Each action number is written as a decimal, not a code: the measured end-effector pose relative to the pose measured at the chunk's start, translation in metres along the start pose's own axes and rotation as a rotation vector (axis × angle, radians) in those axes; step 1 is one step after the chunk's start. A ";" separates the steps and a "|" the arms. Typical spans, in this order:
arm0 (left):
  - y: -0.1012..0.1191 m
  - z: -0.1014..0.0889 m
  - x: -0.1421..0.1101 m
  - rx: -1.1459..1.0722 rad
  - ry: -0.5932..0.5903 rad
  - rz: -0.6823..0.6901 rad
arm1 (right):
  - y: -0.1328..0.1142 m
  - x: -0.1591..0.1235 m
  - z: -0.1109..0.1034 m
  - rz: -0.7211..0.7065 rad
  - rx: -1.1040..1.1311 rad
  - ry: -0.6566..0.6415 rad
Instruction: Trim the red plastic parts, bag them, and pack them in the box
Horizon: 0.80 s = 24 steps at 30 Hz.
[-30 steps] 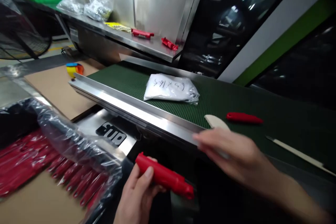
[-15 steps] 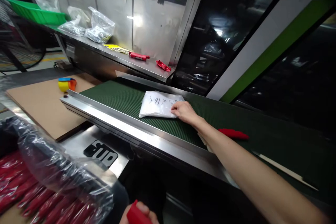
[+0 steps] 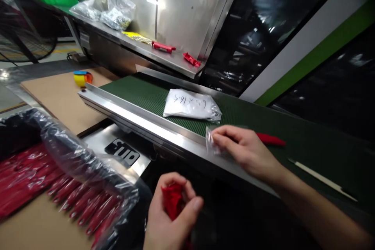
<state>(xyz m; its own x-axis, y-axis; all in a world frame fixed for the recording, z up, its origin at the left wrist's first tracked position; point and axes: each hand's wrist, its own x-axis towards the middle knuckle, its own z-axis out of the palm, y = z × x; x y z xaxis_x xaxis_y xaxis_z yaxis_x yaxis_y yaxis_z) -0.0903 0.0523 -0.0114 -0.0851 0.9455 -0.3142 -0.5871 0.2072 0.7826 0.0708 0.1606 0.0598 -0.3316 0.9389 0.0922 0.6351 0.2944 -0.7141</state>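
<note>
Bag of clear plastic [image 3: 210,142] is pinched between thumb and fingers of the right hand [image 3: 247,150], their tips nearly together, close to the metal rail [image 3: 146,123] of the green belt [image 3: 123,90]. Lower, the left hand [image 3: 164,226] is curled around a red part [image 3: 172,199], whose one end shows between the fingers. On the belt lie a white packet [image 3: 190,105] with handwriting, a red piece [image 3: 272,139] and a thin tool [image 3: 318,175].

Single head-worn view, directed forward and obliquely down across the green conveyor belt [image 3: 131,90] from its near side; left hand [image 3: 166,220] and right hand [image 3: 252,152] at close range.
</note>
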 end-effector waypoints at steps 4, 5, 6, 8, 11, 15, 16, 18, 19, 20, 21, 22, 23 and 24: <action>-0.002 0.016 -0.002 0.051 -0.027 0.055 | -0.016 -0.064 0.035 0.069 0.211 -0.033; -0.006 0.016 -0.003 0.082 -0.041 0.037 | -0.014 -0.075 0.042 0.099 0.257 -0.017; -0.012 0.014 -0.005 0.118 -0.065 0.013 | -0.009 -0.085 0.046 0.137 0.278 0.023; -0.025 0.009 -0.008 0.198 -0.134 -0.028 | 0.004 -0.102 0.052 0.216 0.248 0.152; -0.040 0.004 -0.011 0.375 -0.206 -0.006 | 0.020 -0.124 0.052 0.272 0.170 0.332; -0.053 0.005 -0.014 0.729 -0.294 0.106 | 0.018 -0.143 0.039 0.137 0.038 0.358; -0.056 0.004 -0.015 0.809 -0.357 0.157 | 0.014 -0.146 0.035 0.099 0.008 0.254; -0.063 0.003 -0.018 0.924 -0.495 0.270 | 0.008 -0.152 0.028 0.046 -0.003 0.002; -0.067 0.002 -0.019 0.953 -0.538 0.300 | 0.006 -0.156 0.024 0.028 0.009 -0.068; -0.069 0.002 -0.019 0.971 -0.551 0.308 | 0.006 -0.161 0.020 0.020 0.017 -0.073; -0.072 0.001 -0.018 0.981 -0.539 0.291 | 0.006 -0.167 0.016 0.020 0.012 -0.012; -0.073 0.001 -0.016 0.982 -0.509 0.257 | 0.008 -0.174 0.012 0.030 -0.010 0.088; -0.074 0.002 -0.014 0.972 -0.475 0.218 | 0.010 -0.183 0.008 0.048 -0.057 0.207; -0.074 0.002 -0.011 0.955 -0.449 0.177 | 0.013 -0.192 0.005 0.059 -0.123 0.325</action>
<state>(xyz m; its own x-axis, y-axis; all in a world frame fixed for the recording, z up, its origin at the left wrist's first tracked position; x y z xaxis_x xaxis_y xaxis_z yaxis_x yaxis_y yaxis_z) -0.0443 0.0275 -0.0650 0.3114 0.9468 -0.0808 0.2948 -0.0154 0.9554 0.1395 -0.0172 0.0298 -0.0654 0.9568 0.2833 0.7322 0.2389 -0.6379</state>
